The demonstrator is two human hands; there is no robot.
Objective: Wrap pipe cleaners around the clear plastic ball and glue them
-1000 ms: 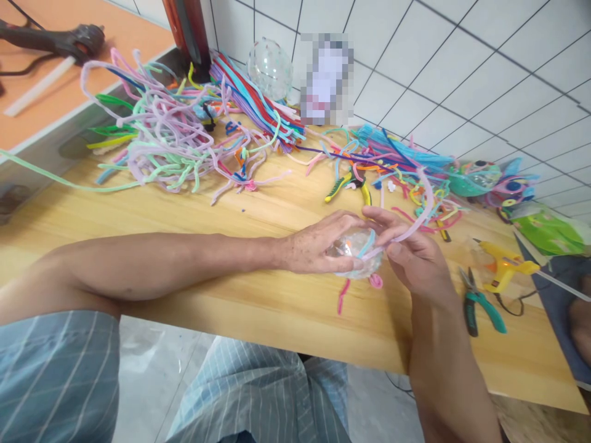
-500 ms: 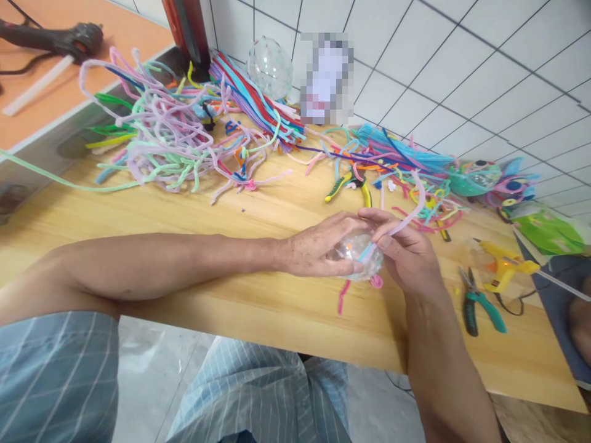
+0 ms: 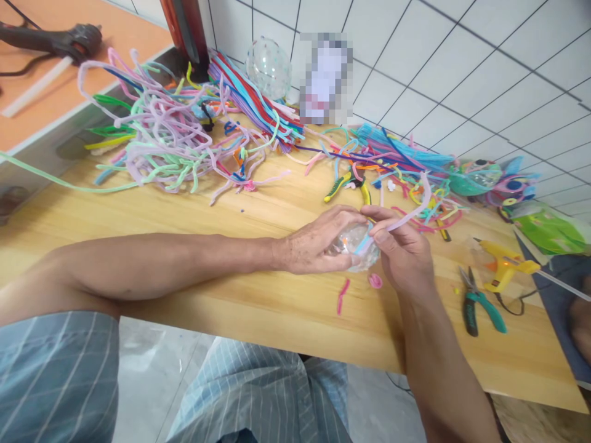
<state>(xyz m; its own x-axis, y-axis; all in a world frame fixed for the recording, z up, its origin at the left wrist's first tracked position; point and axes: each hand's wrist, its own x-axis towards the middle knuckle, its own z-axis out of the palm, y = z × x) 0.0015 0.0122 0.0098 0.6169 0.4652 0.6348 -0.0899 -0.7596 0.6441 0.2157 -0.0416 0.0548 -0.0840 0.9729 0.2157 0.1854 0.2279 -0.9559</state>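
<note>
My left hand [image 3: 318,243] is curled round a clear plastic ball [image 3: 357,246] just above the wooden table [image 3: 184,209]. Pressed against the ball's right side, my right hand [image 3: 401,252] pinches a pale pink pipe cleaner [image 3: 413,209] that arcs up and to the right. A light blue pipe cleaner [image 3: 362,243] lies across the ball between my fingers. Below the ball, a short pink piece [image 3: 342,296] and a small pink coil [image 3: 375,280] lie on the table.
Tangled pipe cleaners [image 3: 175,141] cover the back of the table. Yellow-handled pliers [image 3: 346,183] lie behind my hands; green-handled pliers [image 3: 480,301] and a yellow glue gun [image 3: 503,261] lie to the right. A second clear ball [image 3: 269,67] stands by the tiled wall.
Both hands and the ball have lifted slightly up and left, so the pink coil and short pink piece now lie apart below the ball. The pink pipe cleaner's free end has swung.
</note>
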